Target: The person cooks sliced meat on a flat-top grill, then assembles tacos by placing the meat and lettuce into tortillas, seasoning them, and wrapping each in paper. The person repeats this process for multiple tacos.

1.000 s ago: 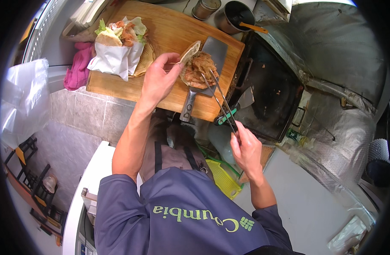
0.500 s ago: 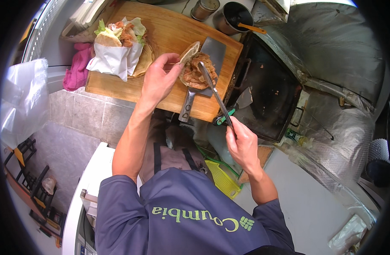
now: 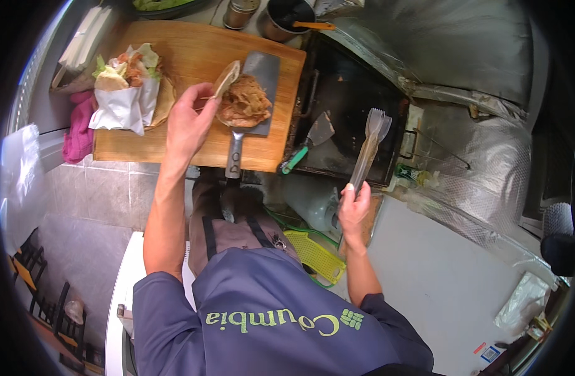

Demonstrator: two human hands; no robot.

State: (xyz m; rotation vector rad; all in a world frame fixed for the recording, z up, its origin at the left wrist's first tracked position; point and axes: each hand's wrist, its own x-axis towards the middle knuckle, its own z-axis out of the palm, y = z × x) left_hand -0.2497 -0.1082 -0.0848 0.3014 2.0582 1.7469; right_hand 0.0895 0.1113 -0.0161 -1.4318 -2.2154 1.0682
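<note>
My left hand [image 3: 190, 122] pinches the raised top half of a split flatbread bun [image 3: 228, 78], holding it tilted open. Browned sliced meat [image 3: 245, 101] is piled on the lower half. Under this bun lies a broad-bladed cleaver [image 3: 263, 64], flat on the wooden board [image 3: 193, 41], its handle toward me. My right hand [image 3: 355, 213] is closed round metal tongs [image 3: 366, 156], which point away over the right part of the dark griddle [image 3: 353, 94]. Nothing shows between the tong tips. To the left stands a filled bun [image 3: 112, 80] with meat and lettuce in a white paper bag [image 3: 121, 109].
A green-handled scraper [image 3: 295, 159] rests at the griddle's left edge. Behind the board stand a metal shaker [image 3: 240, 14] and a dark pot [image 3: 281, 25] with an orange-handled utensil. A pink cloth [image 3: 79, 128] hangs left of the board. Foil-like sheeting lines the right side.
My right hand has drawn the tongs away from the meat and swung them right, over the griddle. My left hand still holds the bun's top half. The whole view has shifted.
</note>
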